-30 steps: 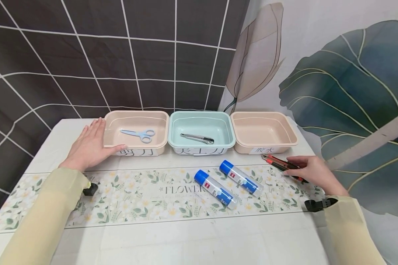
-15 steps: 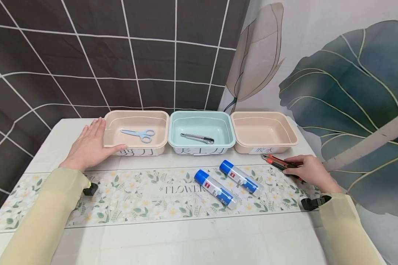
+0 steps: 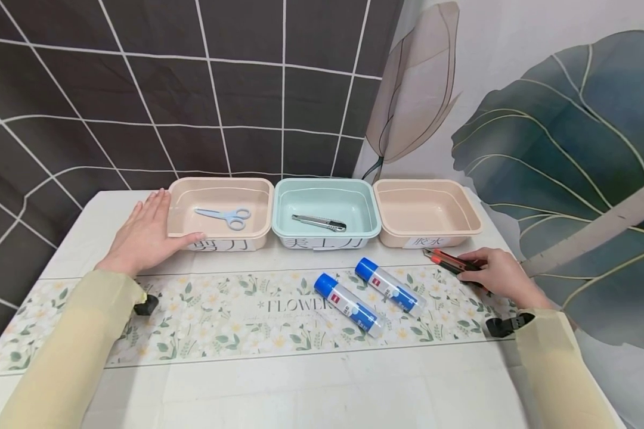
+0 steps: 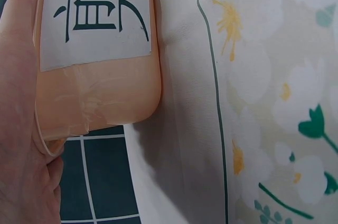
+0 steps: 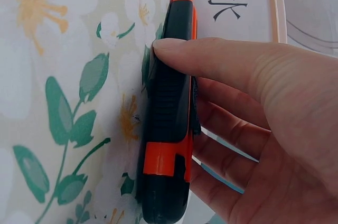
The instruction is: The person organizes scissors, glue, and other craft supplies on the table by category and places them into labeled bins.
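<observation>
My left hand [image 3: 142,235] rests against the left end of a peach bin [image 3: 268,205], fingers straight along its side and thumb at the front rim. In the left wrist view that bin's label [image 4: 97,18] shows close up. On the right, my right hand [image 3: 501,275] pinches a red-and-black utility knife [image 3: 446,261] lying on the table in front of the right peach bin [image 3: 464,229]. In the right wrist view the thumb presses the black side of the knife [image 5: 169,113], with the other fingers behind it.
Light blue scissors [image 3: 226,217] lie in the left bin. A silver utility knife [image 3: 319,223] is in the middle blue bin [image 3: 375,214]. Two glue sticks [image 3: 350,305] with blue caps lie on the flowered table cover [image 3: 236,339]. A dark tile-patterned backdrop [image 3: 247,95] stands behind.
My right hand has shifted slightly left along the utility knife and its fingers have drawn in around it. The knife and my left hand stay in place.
</observation>
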A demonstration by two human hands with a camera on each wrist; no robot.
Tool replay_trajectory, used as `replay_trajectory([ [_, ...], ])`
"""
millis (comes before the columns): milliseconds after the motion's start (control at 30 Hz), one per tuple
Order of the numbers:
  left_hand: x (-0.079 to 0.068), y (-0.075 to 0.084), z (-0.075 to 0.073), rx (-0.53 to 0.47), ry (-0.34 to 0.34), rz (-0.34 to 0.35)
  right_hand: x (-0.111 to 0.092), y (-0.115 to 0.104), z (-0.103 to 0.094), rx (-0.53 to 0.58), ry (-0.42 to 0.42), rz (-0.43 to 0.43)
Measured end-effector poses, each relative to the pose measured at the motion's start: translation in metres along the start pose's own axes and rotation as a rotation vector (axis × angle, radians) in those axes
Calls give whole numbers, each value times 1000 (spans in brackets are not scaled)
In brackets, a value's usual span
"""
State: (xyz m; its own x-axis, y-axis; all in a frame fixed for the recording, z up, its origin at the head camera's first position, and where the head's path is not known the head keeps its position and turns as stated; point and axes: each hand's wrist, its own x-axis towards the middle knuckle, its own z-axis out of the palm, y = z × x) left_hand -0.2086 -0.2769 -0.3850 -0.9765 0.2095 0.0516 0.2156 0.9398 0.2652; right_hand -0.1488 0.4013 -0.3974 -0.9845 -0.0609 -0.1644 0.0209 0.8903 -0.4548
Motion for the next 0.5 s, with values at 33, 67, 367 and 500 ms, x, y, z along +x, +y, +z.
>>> replay_trajectory([
  [33,0,0,0,-1,1,0,0,0,0,-2,0,-2],
  [67,0,0,-1,-1,0,-1,1,0,0,-2,-2,-2],
  [367,0,1,-1,-1,2,0,3,2,-1,-13,-2,-5],
  [500,0,1,-1,-1,0,-1,2,1,0,-31,12,-24],
])
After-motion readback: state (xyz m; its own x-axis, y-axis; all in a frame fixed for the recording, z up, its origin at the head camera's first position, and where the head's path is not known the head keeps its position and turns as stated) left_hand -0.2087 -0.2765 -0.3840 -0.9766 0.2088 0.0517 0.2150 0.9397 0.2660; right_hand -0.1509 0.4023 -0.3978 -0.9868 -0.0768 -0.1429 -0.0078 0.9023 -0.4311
